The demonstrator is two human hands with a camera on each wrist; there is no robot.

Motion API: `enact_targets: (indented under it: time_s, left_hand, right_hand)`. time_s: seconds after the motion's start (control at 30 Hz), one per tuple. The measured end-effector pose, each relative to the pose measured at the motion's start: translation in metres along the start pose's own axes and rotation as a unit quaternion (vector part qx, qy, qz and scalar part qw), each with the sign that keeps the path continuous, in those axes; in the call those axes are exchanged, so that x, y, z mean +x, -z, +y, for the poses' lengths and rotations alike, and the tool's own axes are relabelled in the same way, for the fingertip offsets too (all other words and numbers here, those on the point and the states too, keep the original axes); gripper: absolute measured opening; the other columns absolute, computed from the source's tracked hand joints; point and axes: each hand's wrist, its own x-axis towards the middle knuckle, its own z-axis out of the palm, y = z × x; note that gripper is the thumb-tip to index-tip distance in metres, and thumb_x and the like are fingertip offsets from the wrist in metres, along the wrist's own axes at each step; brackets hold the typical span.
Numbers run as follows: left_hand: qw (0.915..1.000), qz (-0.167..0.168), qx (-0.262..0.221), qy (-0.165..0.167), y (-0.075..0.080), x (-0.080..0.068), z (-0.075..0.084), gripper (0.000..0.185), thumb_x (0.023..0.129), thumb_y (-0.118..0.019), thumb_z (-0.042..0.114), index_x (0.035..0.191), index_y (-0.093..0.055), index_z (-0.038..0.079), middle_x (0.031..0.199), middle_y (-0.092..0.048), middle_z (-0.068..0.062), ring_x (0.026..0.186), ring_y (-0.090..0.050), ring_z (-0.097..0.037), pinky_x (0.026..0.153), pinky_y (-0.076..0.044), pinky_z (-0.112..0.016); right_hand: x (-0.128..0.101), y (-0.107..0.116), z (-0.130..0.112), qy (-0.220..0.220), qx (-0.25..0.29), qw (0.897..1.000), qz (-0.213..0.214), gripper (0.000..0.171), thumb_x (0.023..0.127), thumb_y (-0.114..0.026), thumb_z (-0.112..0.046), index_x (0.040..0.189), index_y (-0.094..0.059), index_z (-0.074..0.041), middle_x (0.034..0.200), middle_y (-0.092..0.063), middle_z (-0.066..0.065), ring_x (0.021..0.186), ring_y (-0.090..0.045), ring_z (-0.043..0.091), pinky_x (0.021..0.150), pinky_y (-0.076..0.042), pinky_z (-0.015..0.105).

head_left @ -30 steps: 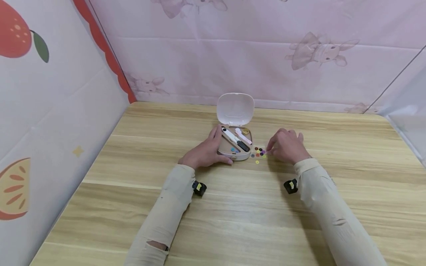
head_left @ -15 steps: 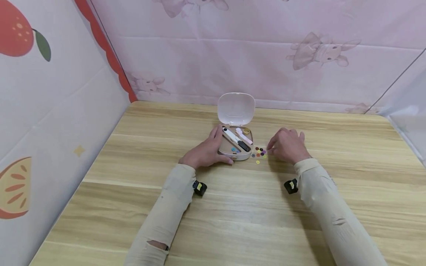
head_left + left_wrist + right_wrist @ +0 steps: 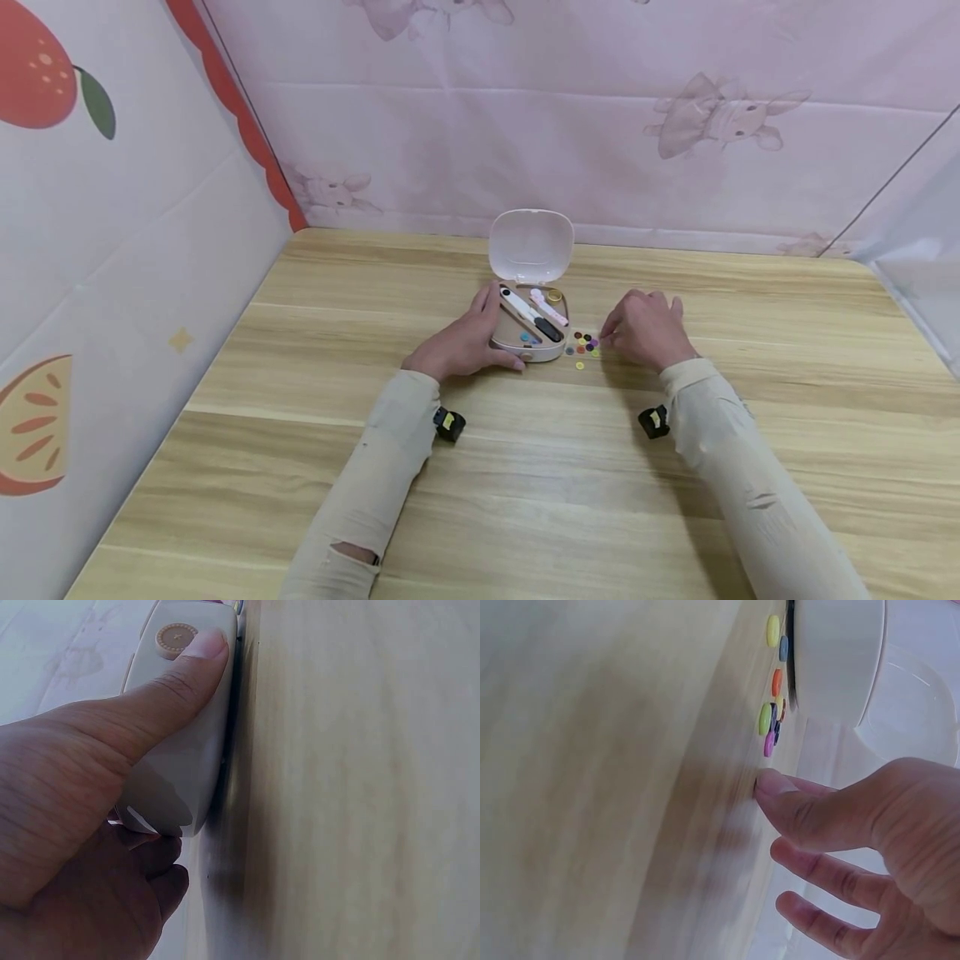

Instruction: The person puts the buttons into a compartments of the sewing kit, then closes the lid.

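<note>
The buttons (image 3: 584, 343), tiny, light, flat and slick on the table (image 3: 525, 467) just right of the case (image 3: 528, 329), likely need fingertip pinching at their edges; the right hand (image 3: 643, 329) hovers relaxed beside them, while the left hand (image 3: 463, 342) grips the case.

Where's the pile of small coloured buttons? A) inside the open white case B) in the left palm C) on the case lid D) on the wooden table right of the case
D: the small coloured buttons lie on the wooden table beside the open white plastic case, by the right hand.
</note>
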Motion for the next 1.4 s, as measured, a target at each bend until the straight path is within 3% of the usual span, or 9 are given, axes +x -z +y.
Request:
enact_targets:
  time_s: [0.23, 0.63, 1.4]
  left_hand:
    - [1.0000, -0.001, -0.002, 0.001, 0.0000, 0.0003, -0.0002, 0.126, 0.087, -0.079, 0.042, 0.160, 0.017, 0.006, 0.168, 0.013, -0.011, 0.154, -0.004, -0.019, 0.122, -0.017, -0.034]
    - [1.0000, -0.001, 0.000, 0.003, -0.0011, 0.0016, 0.0002, 0.126, 0.087, -0.080, 0.043, 0.160, 0.018, 0.007, 0.168, 0.013, -0.011, 0.154, -0.004, -0.019, 0.122, -0.018, -0.035]
    - [1.0000, 0.001, 0.002, -0.004, 0.0005, -0.0004, 0.0005, 0.125, 0.087, -0.079, 0.042, 0.159, 0.016, 0.004, 0.168, 0.012, -0.010, 0.153, -0.007, -0.019, 0.122, -0.019, -0.034]
  right_hand:
    - [-0.0012, -0.0014, -0.0002, 0.006, 0.003, 1.000, 0.003, 0.013, 0.080, -0.080, -0.004, 0.082, -0.083, -0.016, 0.118, -0.069, 0.015, 0.103, -0.049, 0.042, 0.084, -0.028, 0.054]
    - [-0.0028, -0.0005, -0.0007, 0.000, 0.006, 1.000, -0.005, 0.014, 0.079, -0.078, -0.001, 0.080, -0.082, -0.015, 0.120, -0.067, 0.017, 0.111, -0.047, 0.047, 0.103, -0.016, 0.075]
    - [-0.0040, 0.0008, -0.0044, 0.016, -0.007, 1.000, -0.007, 0.010, 0.078, -0.081, -0.003, 0.077, -0.080, -0.014, 0.118, -0.067, 0.018, 0.114, -0.048, 0.050, 0.105, -0.015, 0.077]
